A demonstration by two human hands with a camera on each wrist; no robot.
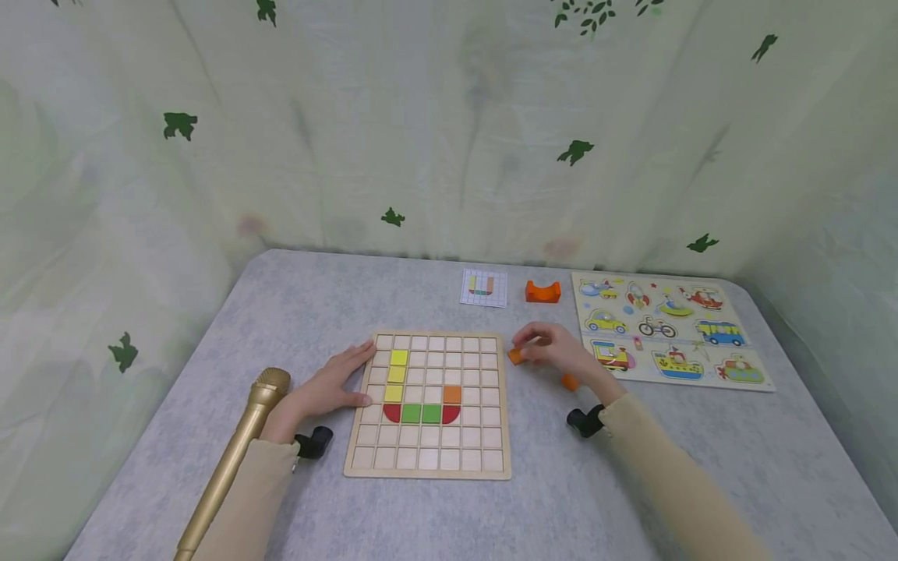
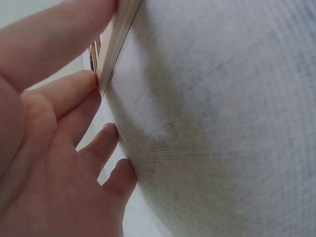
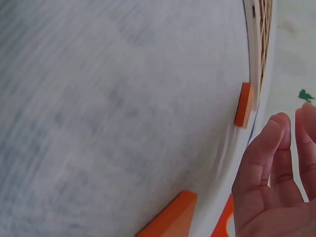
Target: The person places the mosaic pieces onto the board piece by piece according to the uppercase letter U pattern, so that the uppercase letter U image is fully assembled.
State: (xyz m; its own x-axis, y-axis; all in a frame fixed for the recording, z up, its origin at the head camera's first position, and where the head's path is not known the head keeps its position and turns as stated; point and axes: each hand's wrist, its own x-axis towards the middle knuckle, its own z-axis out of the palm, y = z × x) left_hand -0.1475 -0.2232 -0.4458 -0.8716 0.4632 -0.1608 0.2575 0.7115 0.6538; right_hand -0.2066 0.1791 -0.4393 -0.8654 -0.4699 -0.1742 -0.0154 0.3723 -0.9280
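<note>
My left hand (image 1: 330, 386) lies along the left edge of a wooden grid board (image 1: 429, 475), thumb and fingertips touching its rim. On the board, three yellow squares (image 1: 396, 375) stand in a column above a bottom row of two green squares (image 1: 421, 413) between red rounded corner tiles (image 1: 450, 414). One orange square tile (image 1: 452, 395) is above the right corner tile. My right hand (image 1: 557, 351) hovers by a loose orange block (image 3: 244, 105) near the board's right edge, fingers loosely bent with nothing between them. Another orange block (image 1: 570, 382) lies below that wrist.
A small pattern card (image 1: 484, 300) and an orange arch-shaped block (image 1: 542, 293) lie behind the board. To the right is a vehicle picture puzzle (image 1: 673, 343). A gold microphone (image 1: 231, 460) lies left, partly under the left forearm. A curtain (image 1: 449, 140) hangs behind the table.
</note>
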